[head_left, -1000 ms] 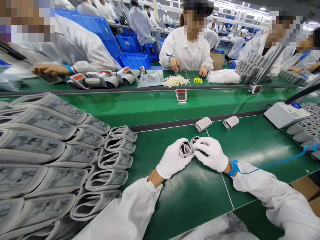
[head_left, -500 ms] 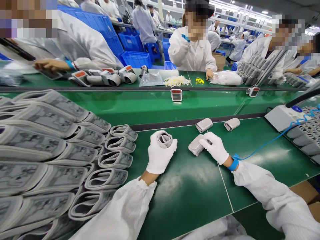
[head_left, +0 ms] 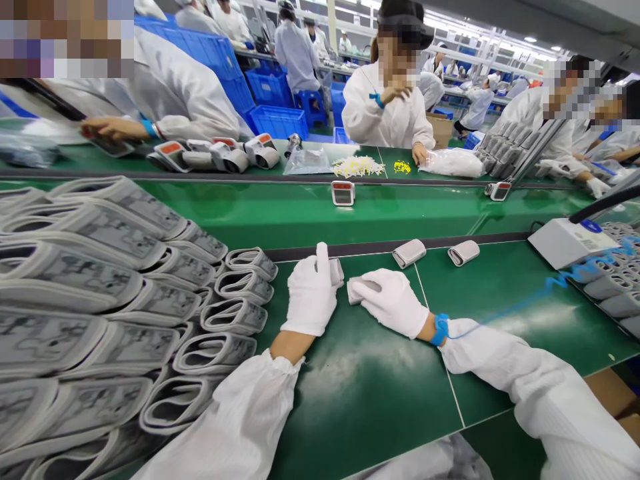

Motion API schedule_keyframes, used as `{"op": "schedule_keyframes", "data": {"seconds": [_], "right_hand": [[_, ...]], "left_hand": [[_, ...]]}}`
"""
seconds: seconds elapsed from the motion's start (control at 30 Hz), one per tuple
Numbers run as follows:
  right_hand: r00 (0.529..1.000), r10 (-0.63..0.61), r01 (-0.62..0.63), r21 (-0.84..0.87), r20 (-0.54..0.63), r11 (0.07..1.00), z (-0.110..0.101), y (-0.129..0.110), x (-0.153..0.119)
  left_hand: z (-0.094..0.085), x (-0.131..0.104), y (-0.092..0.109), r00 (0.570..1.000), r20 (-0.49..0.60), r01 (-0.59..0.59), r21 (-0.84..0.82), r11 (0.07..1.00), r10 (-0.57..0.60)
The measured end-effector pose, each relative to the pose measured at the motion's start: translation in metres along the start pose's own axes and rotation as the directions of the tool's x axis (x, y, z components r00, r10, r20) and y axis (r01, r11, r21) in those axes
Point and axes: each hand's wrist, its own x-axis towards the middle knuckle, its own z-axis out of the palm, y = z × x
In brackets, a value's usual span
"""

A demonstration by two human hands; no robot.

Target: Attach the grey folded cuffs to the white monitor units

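My left hand (head_left: 310, 293), in a white glove, is closed round a rolled grey fabric cuff (head_left: 337, 272), whose end shows past the fingers. The index finger points up along it. Just to the right, my right hand (head_left: 393, 301), also gloved and with a blue strap at the wrist, grips another rolled cuff (head_left: 354, 291) between thumb and fingers. A small gap separates the two cuffs. Two more rolled cuffs, a nearer one (head_left: 409, 253) and one farther right (head_left: 463, 253), lie on the green table (head_left: 370, 387) beyond my right hand.
Stacked grey cuffs (head_left: 75, 280) fill the left side. At the right stand a white box-shaped device (head_left: 565, 243) and more cuffs (head_left: 610, 283). A blue coiled cord (head_left: 590, 267) runs to my right wrist. A small display unit (head_left: 343, 193) sits on the green strip ahead; co-workers sit beyond.
My right hand has moved left with its cuff, up close to my left hand. My left hand has turned, tipping its cuff from end-up towards the right.
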Motion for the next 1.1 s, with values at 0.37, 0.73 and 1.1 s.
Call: {"op": "schedule_keyframes", "data": {"seconds": [0.37, 0.73, 1.1], "right_hand": [[0.963, 0.187, -0.186, 0.025, -0.192, 0.982, 0.030, 0.026, 0.021], [0.935, 0.307, -0.300, 0.066, -0.176, 0.952, 0.032, 0.026, 0.020], [0.964, 0.210, -0.214, -0.008, -0.166, 0.977, 0.030, 0.035, 0.022]], "left_hand": [[0.011, -0.001, -0.006, 0.989, -0.144, -0.047, -0.225, 0.973, 0.015], [0.003, -0.004, 0.000, 0.981, -0.194, -0.032, -0.129, 0.991, 0.006], [-0.002, -0.015, 0.026, 0.920, -0.383, -0.175, -0.215, 0.961, 0.082]]}}
